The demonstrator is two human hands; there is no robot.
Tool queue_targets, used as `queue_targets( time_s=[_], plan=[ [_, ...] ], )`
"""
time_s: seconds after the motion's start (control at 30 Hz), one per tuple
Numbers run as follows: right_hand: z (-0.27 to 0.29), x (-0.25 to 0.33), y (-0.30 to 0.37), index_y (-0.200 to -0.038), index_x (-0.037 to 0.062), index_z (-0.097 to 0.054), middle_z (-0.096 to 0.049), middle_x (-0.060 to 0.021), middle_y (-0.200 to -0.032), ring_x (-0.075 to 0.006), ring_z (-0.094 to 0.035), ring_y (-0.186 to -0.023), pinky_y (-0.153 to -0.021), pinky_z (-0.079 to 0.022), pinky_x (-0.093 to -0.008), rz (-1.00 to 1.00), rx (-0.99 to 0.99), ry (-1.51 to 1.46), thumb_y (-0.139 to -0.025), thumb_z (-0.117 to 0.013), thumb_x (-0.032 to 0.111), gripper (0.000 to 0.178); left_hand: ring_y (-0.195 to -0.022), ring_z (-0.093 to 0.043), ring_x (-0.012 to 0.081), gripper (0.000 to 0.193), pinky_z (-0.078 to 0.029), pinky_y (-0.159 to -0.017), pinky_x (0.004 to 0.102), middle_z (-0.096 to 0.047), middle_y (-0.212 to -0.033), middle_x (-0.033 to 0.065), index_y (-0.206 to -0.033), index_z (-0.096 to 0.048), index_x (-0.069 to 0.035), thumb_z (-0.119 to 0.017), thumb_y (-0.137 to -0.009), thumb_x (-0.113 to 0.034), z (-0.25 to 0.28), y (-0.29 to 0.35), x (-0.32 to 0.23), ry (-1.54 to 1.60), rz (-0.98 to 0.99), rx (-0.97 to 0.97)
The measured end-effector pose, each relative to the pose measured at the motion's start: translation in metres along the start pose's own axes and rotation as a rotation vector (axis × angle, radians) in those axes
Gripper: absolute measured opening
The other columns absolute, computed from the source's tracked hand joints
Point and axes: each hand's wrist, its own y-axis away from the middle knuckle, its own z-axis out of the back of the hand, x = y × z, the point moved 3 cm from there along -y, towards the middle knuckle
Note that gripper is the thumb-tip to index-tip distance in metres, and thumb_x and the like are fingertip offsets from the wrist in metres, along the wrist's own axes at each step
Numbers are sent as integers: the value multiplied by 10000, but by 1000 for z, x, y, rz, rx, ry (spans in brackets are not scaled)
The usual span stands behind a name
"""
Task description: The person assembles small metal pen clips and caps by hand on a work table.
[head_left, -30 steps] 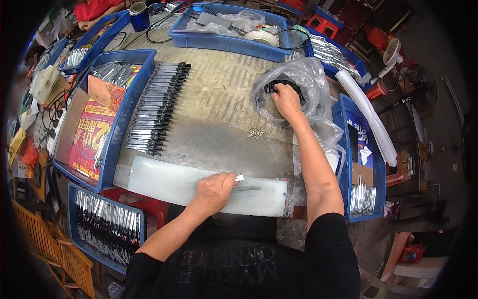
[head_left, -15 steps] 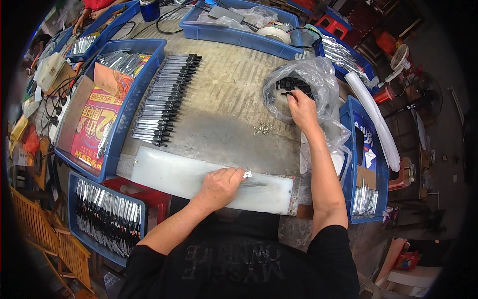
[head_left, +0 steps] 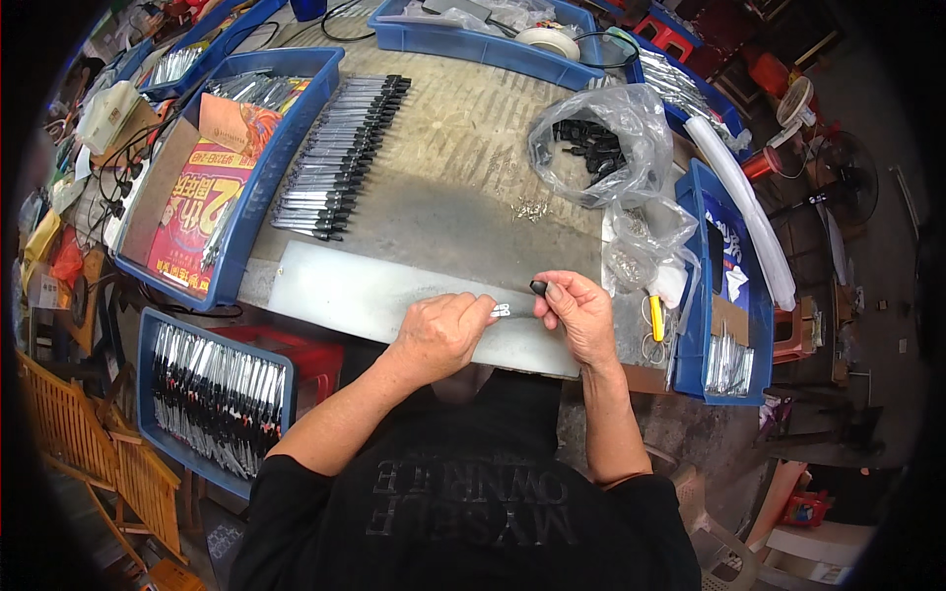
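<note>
My left hand (head_left: 440,335) is closed in a fist over a pale board (head_left: 335,286) at the table's near edge. From its thumb side pokes the shiny end of a silvery metal piece (head_left: 501,310); the rest is hidden in the fist. Just to the right, my right hand (head_left: 579,315) pinches a small black part (head_left: 538,288) between thumb and fingertips, a short gap away from the metal end. Similar black parts (head_left: 596,153) fill an open clear plastic bag (head_left: 645,123) at the back right. Slim silvery pieces with black ends (head_left: 340,163) lie in a long row at the left.
A small heap of tiny metal bits (head_left: 530,209) lies mid-table. Blue trays stand at the left (head_left: 232,271), back (head_left: 473,44) and right (head_left: 695,374). Lower left, another tray (head_left: 288,394) holds more slim pieces. A yellow-handled tool (head_left: 656,317) lies at the right edge.
My right hand has come back from the plastic bag toward my left hand, bringing a black part. My left hand stays closed on the metal piece. The whole view has shifted somewhat.
</note>
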Motion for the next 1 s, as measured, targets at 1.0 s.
queue_targets(
  time_s=[1.0],
  plan=[
    [-24,-9,41,-938,-14,-622,-500,32,-609,-36,-425,-562,-498,-342,-175,28,74,141,-869,-551,154,195,-485,-510,180,137,-419,-439,299,-446,-569,41,-796,-544,-40,-623,-727,-127,10,15,-18,-44,-110,63]
  ],
)
